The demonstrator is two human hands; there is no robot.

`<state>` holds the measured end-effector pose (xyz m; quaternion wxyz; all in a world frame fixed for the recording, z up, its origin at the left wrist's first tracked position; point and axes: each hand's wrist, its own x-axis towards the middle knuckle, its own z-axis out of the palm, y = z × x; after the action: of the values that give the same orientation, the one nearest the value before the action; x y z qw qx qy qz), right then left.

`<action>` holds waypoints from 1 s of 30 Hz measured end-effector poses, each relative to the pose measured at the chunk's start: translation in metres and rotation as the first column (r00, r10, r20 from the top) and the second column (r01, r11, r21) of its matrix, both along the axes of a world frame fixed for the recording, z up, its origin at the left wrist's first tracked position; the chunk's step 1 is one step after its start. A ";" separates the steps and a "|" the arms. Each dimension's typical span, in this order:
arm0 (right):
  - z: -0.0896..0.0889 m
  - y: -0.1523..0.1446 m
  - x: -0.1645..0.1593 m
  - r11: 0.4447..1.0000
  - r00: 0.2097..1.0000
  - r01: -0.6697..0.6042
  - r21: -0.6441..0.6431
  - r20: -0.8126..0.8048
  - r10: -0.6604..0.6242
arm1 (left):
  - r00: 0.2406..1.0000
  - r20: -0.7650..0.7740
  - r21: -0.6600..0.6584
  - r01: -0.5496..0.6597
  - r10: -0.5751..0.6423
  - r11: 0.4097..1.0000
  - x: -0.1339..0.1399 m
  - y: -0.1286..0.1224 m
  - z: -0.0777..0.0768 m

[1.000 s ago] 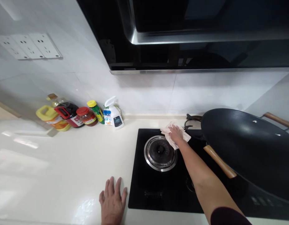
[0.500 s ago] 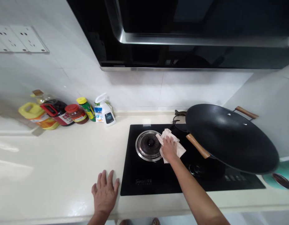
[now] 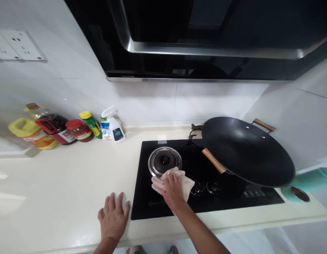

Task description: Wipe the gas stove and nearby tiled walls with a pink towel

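Note:
My right hand [image 3: 173, 190] presses a pale pink cloth [image 3: 187, 184] onto the black glass cooktop [image 3: 160, 208], just in front of the round left burner [image 3: 165, 160]. Its fingers are bent over the bunched cloth, which touches the burner's metal ring. Flat on the white countertop [image 3: 68, 197], left of the cooktop's edge, rests my left hand [image 3: 113, 217] with its fingers spread and nothing in it. Two control knobs [image 3: 206, 187] show just right of the cloth.
A large black wok [image 3: 248, 151] with wooden handles sits over the cooktop's right side. Along the back wall stand a white spray bottle [image 3: 115, 128], a red-lidded jar [image 3: 80, 130] and several other bottles. A range hood [image 3: 200, 63] hangs above. A green container [image 3: 296, 194] is at far right.
My right hand has drawn the cloth from the burner's right side toward me and left, to its front edge. The left hand stays on the countertop. The view has shifted slightly.

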<state>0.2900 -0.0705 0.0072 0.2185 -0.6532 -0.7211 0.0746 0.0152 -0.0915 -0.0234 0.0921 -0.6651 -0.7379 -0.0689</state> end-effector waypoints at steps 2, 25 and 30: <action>0.002 0.002 -0.007 1.000 0.999 -0.029 0.009 -0.021 0.029 | 1.000 -0.002 -0.012 -0.003 0.003 1.000 0.000 0.001 0.000; 0.008 -0.087 0.000 0.919 0.554 -0.296 -0.260 -0.830 -0.056 | 1.000 0.021 -0.013 -0.001 0.001 1.000 0.003 -0.002 0.007; 0.021 -0.042 0.067 0.986 0.778 0.122 -0.114 -0.606 -0.166 | 0.999 0.034 -0.047 -0.019 0.020 0.999 0.003 -0.002 0.008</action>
<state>0.3567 -0.1120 0.0286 0.4232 -0.6540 -0.5561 0.2899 0.0186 -0.0935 -0.0152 0.0645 -0.6585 -0.7472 -0.0624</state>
